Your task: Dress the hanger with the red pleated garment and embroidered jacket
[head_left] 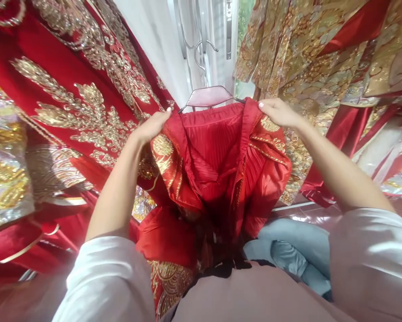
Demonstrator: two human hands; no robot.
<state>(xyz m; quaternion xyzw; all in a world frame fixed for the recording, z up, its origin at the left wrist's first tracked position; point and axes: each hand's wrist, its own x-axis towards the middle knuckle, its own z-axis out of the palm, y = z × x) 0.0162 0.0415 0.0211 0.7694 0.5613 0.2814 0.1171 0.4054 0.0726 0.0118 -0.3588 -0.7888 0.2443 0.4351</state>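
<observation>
A red satin garment (217, 165) with gold embroidery hangs in front of me on a pink hanger (209, 96) with a metal hook. My left hand (152, 126) is closed on the garment's left shoulder, pinching the red fabric at the hanger's end. My right hand (278, 112) is closed on the right shoulder, fingers curled over the embroidered edge. The garment's inside lining faces me, and its lower part drops out of sight behind my body.
Red robes with heavy gold embroidery (73, 98) hang close on the left. More gold and red garments (325, 71) hang on the right. A white curtain and window frame (204, 31) lie behind the hanger. A pale blue bundle (288, 250) lies low on the right.
</observation>
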